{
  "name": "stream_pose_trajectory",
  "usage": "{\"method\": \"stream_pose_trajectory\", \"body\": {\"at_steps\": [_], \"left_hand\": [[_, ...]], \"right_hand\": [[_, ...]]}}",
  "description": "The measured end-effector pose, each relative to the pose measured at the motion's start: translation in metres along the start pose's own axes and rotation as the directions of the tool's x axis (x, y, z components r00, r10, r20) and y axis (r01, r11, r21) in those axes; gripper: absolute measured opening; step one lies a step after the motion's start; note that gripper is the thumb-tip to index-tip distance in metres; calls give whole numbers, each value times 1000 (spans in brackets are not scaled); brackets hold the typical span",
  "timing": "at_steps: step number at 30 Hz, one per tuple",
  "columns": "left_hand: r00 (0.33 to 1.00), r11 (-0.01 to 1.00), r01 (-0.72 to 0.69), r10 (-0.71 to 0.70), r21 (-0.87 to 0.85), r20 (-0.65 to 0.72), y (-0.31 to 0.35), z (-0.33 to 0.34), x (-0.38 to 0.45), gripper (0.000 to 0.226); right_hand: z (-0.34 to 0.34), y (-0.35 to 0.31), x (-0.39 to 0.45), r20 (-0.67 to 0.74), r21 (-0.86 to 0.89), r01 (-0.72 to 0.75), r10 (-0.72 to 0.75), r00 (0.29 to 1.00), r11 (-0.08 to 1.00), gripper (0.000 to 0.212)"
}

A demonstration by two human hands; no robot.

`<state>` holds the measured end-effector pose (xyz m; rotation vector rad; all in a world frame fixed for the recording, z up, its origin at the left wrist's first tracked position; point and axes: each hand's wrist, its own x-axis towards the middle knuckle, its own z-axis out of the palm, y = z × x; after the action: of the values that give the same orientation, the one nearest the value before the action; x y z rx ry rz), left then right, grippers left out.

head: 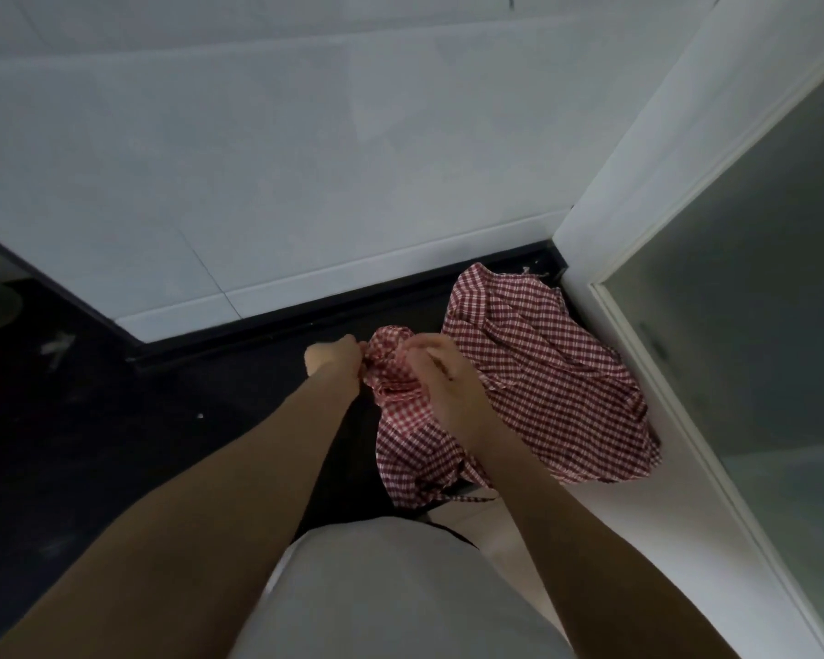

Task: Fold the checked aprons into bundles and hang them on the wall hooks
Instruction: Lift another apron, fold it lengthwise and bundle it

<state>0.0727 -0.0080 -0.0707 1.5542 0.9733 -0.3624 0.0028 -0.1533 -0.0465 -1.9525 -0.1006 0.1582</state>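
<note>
Aprons first: you've got one red-checked apron [403,411] bunched up between your two hands, held out in front of your white shirt [391,592], and the second apron [553,382] is lying spread and rumpled on the dark floor [115,444], off to the right of the one you're holding.

Closest to you, both forearms reach forward from the bottom of the frame and meet at the cloth. Below your hands the apron hangs down in loose folds, and a thin strap trails out near its lower edge, just above your shirt.

Your left hand [336,361] is clenched on the left side of the wad, fingers curled into the fabric. Your right hand [441,373] is over the top right of it, fingers bent down into the cloth, gripping it too. So the gathered knot of fabric sits right between the two grips, with its rounded top poking up just past your knuckles, and the rest drooping under your right wrist.

Further out, the other apron runs up into the corner where the white tiled wall [258,159] meets the white door frame [638,221]. A black skirting strip [277,328] runs along the base of the wall. Frosted glass [757,302] fills the panel at right.
</note>
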Motion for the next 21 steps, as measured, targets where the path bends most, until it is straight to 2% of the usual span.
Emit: {"method": "stream_pose_trajectory", "body": {"at_steps": [1,3,4,6,7,9,10,11,12,13,14,15,18,21], "left_hand": [[1000,997,24,-23,-76,5,-3,-1,2,32],[989,988,-145,145,-49,-19,-1,3,-9,12],[982,981,-187,189,-51,27,1,6,-12,11],[956,961,-275,276,-23,104,3,10,-21,13],[947,953,-304,301,13,116,4,12,-24,13],[942,947,-321,317,23,109,6,14,-25,14],[949,952,-307,306,4,77,7,13,-23,15],[958,958,-287,287,-1,26,10,11,-25,16],[962,961,-272,271,-44,-22,11,10,-25,16],[964,963,-262,259,-63,-57,14,9,-25,14],[964,963,-260,254,-71,-81,14,8,-26,13],[964,963,-259,253,-74,-87,15,6,-29,11],[965,961,-251,238,-119,-113,12,5,-29,7],[970,958,-220,195,-185,-147,15,1,-26,7]], "right_hand": [[-2,-4,5,-84,-41,-49,45,995,998,24],[-9,-6,14,-198,-58,-146,132,971,988,40],[-13,-5,18,-218,-18,-165,157,963,986,44],[-19,-10,22,-217,-43,-141,128,968,989,47],[-20,-14,21,-200,-85,-112,94,975,990,45],[-19,-14,19,-162,-38,-82,74,984,996,31],[-18,-13,19,-130,107,-110,123,984,988,27],[-19,-11,20,-74,142,-132,144,987,981,29],[-20,-14,19,-37,107,-115,119,992,988,37],[-20,-18,16,-56,40,-48,50,997,998,47],[-20,-20,14,-31,82,-17,19,999,996,52],[-19,-20,14,-32,90,-6,9,999,996,52],[-16,-21,9,47,221,-111,103,994,969,36],[-8,-30,4,113,332,-104,70,991,937,48]]}}
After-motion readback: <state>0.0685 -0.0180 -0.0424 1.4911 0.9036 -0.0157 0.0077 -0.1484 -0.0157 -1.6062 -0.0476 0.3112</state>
